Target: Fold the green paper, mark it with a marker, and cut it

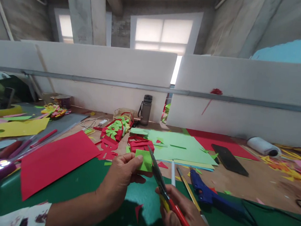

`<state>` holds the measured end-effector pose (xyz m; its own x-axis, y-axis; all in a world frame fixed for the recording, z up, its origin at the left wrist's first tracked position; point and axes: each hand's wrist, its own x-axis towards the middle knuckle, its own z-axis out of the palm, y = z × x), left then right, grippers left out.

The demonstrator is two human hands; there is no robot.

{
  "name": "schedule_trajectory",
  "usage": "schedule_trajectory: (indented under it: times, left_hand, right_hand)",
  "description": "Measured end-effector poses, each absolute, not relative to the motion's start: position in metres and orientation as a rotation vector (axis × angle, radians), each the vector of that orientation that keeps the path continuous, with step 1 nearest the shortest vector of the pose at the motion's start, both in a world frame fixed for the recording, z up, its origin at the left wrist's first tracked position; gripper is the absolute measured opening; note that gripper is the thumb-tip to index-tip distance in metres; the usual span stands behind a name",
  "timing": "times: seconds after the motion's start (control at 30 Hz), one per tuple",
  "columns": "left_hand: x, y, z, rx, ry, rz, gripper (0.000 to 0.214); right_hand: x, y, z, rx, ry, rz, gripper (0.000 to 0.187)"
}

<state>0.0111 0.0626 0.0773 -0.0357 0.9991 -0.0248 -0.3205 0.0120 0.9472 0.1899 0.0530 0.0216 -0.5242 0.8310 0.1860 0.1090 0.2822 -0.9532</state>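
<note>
My left hand (121,175) pinches a small folded piece of light green paper (145,160) between thumb and fingers, held up over the green mat (86,184). My right hand (181,214) grips red-and-yellow-handled scissors (160,180). The blades point up and left, and their tips touch the right edge of the green piece. A small red scrap (138,211) lies on the mat below the hands.
A red sheet (54,159) lies to the left. Light green sheets (181,149), red cut-outs (138,143), a blue glue gun (207,191), a black phone (229,159), a pencil (187,188), a bottle (146,109) and a white roll (263,146) sit ahead. White partitions (103,73) close the back.
</note>
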Motion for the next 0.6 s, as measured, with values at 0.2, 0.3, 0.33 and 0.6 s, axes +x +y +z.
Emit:
schedule_trajectory:
  times: [0.2,0.3,0.33,0.6]
  left_hand:
    - [0.012,0.063,0.077,0.904,1.000,1.348,0.023]
    - [0.011,0.063,0.076,0.901,1.003,1.346,0.022]
    - [0.011,0.063,0.076,0.905,1.000,1.346,0.022]
    - [0.010,0.063,0.075,0.926,1.008,1.337,0.022]
  right_hand:
    - [0.188,0.052,0.022,-0.890,-1.787,1.325,0.064]
    - [0.188,0.051,0.026,-0.919,-1.785,1.312,0.064]
    - [0.188,0.050,0.027,-0.922,-1.779,1.294,0.064]
    - [0.189,0.046,0.044,-0.989,-1.844,1.295,0.062]
